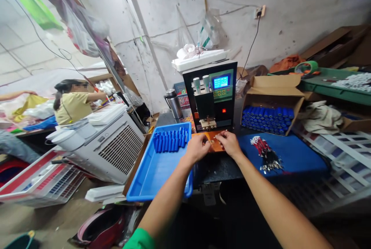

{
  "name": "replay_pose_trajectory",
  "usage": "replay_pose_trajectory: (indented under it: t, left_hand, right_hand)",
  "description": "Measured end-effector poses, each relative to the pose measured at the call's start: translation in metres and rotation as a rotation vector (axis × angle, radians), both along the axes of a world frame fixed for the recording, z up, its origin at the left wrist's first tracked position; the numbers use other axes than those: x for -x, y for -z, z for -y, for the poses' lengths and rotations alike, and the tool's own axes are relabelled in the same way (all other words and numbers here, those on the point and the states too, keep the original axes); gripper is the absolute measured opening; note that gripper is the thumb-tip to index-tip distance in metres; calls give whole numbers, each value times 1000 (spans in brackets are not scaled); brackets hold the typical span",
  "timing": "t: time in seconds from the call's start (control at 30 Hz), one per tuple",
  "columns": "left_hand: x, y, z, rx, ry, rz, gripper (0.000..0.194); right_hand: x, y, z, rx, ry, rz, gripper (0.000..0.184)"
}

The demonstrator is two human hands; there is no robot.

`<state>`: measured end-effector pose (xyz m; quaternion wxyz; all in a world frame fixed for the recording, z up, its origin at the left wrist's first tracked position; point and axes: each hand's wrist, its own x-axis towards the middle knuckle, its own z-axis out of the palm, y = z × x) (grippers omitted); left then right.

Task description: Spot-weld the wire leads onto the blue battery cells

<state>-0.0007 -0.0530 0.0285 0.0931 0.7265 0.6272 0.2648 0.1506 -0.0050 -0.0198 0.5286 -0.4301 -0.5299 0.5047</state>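
Observation:
My left hand (198, 147) and my right hand (228, 144) meet over an orange board (216, 145) at the foot of a black spot welder (188, 90). The fingers of both are pinched together, and whatever lies between them is too small to make out. Just behind my fingers are the welder's copper-coloured electrode holders (208, 123). Left of my left hand, blue cylindrical battery cells (171, 140) stand in rows inside a blue plastic tray (145, 181). Beyond my right hand, a bundle of red and black wire leads (263, 152) with white connectors lies on a blue mat (301, 156).
A cardboard box (274, 90) of stacked blue cells stands behind the mat. At the back is a steel flask (173, 104). White plastic crates (342, 160) flank the right side. To the left, a person (72, 104) works behind a grey air cooler (113, 148).

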Motion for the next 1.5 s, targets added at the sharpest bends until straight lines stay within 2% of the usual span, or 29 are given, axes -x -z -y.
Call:
replay_pose_trajectory:
  t: [0.17, 0.2, 0.3, 0.37, 0.43, 0.53, 0.63, 0.8, 1.03, 1.27, 1.5]
  left_hand:
    - [33, -13, 10, 177, -86, -165, 15]
    - [43, -15, 10, 197, -137, -186, 13]
    - [75, -13, 11, 221, -420, -337, 20]
    - [91, -7, 11, 236, -589, -410, 32]
    - [100, 4, 12, 248, -706, -431, 49]
    - [102, 22, 11, 255, -794, -399, 75]
    - [98, 35, 7, 255, -876, -337, 84]
    - [92, 43, 0, 199, -962, -241, 82]
    - [94, 47, -8, 182, -1075, -140, 93]
    - [100, 55, -8, 57, -1150, -66, 74]
    - [104, 55, -9, 13, -1109, -1, 61]
  right_hand:
    - [-1, 2, 0, -36, 28, 40, 31]
    - [-1, 3, 0, -46, 30, 50, 31]
    - [-1, 4, -1, -80, 38, 72, 32]
    - [-1, 5, -2, -98, 34, 84, 31]
    - [0, 6, -3, -106, 31, 95, 30]
    - [-1, 8, -3, -105, 40, 105, 30]
    - [-1, 8, -2, -109, 43, 116, 31]
    - [-2, 9, -1, -97, 37, 129, 32]
    - [-2, 12, -3, -116, 42, 145, 31]
    - [-1, 7, -1, -134, 45, 146, 23]
    - [-1, 4, -1, -117, 30, 122, 22]
